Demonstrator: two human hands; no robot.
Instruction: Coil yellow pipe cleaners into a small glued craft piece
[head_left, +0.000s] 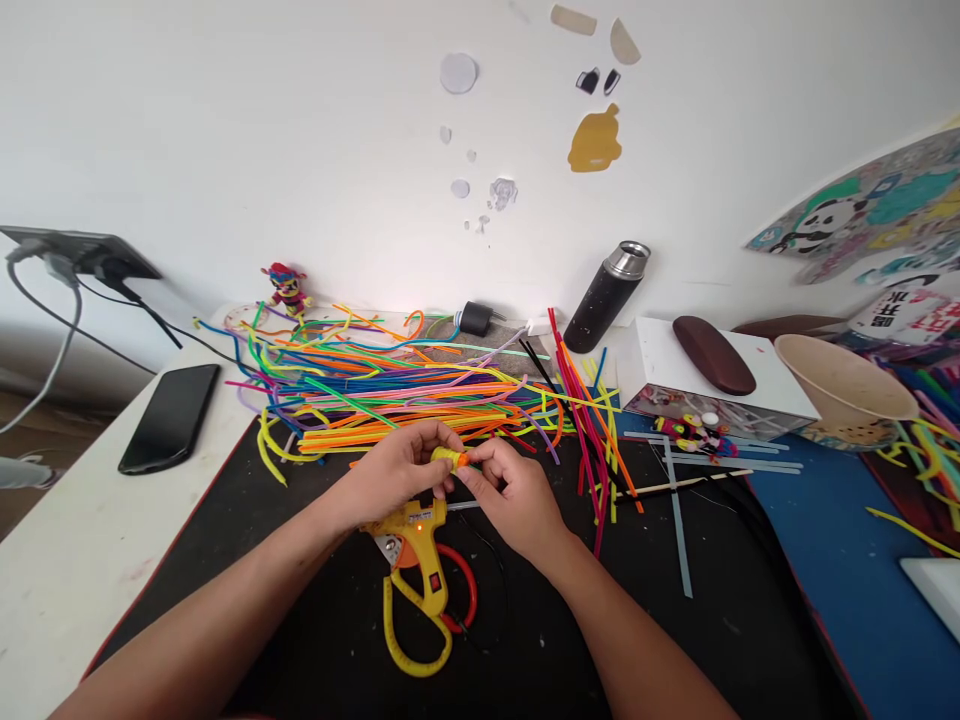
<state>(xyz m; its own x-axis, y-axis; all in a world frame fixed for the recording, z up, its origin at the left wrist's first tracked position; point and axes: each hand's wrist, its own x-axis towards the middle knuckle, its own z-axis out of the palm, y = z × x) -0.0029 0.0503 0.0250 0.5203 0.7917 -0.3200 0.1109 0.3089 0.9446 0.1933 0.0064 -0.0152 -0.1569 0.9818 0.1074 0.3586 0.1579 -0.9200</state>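
Note:
Between both hands is a small coiled pipe-cleaner piece (pixel 445 455), yellow with an orange end. My left hand (pixel 411 462) pinches its yellow part, fingers closed. From the other side, my right hand (pixel 514 488) grips the orange end between thumb and fingers. Just below lies a yellow glue gun (pixel 424 535) with a lit orange light. Under it are scissors with yellow and red handles (pixel 417 668). A wide heap of coloured pipe cleaners (pixel 420 385) spreads behind the hands.
A black phone (pixel 170 418) lies at left. Behind stand a black thermos (pixel 606 300) and a small pipe-cleaner figure (pixel 287 288). To the right are a white box (pixel 652 350) with a brown case (pixel 714 355), a paper bucket (pixel 844 385), another figure (pixel 697 436) and glue sticks (pixel 679 530).

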